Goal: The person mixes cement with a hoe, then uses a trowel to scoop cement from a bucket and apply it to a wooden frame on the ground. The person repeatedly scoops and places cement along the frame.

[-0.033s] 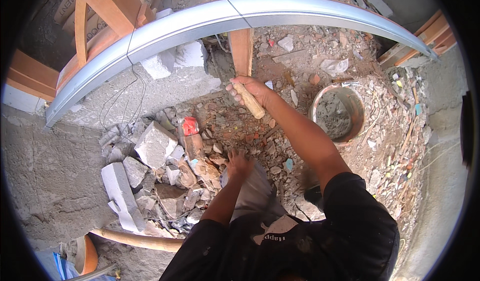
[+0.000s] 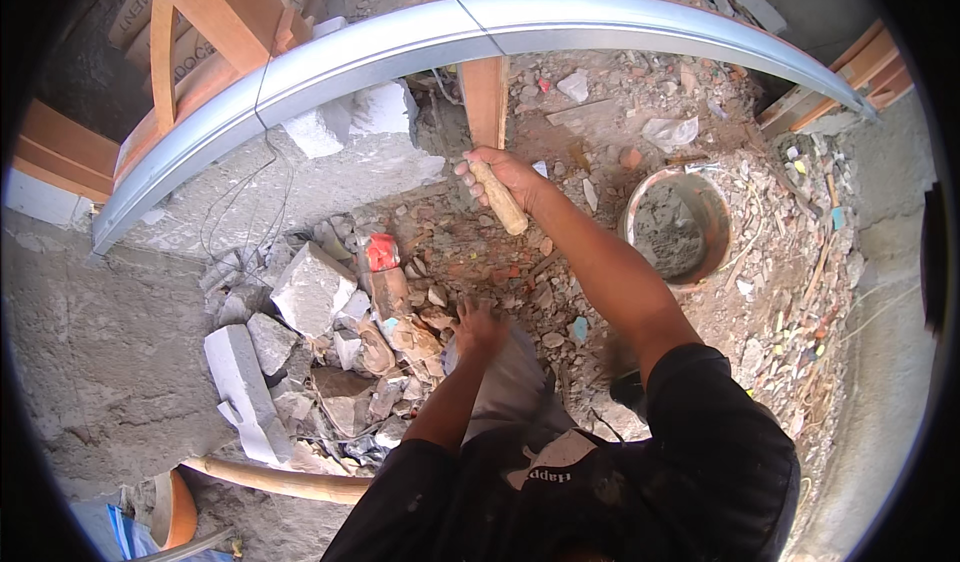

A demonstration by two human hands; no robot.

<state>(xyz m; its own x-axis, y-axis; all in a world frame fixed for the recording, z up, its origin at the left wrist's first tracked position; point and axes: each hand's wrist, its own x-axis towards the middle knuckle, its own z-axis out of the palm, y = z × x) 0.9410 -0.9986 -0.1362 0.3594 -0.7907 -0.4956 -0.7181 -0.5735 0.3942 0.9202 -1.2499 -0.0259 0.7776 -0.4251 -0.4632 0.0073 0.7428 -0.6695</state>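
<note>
My right hand is closed round the pale wooden handle of a tool, at the foot of an upright wooden post. The far end of this tool is hidden behind the hand, so its kind does not show. My left hand lies on my knee in grey trousers, its fingers apart and holding nothing. To the right of my right forearm stands a round bucket with wet grey mortar inside.
A curved-looking silvery metal channel spans the view beyond my hands. Broken concrete blocks and rubble lie left of my knee, with a red-wrapped piece among them. Thin wire hangs from the channel. A bamboo pole lies lower left.
</note>
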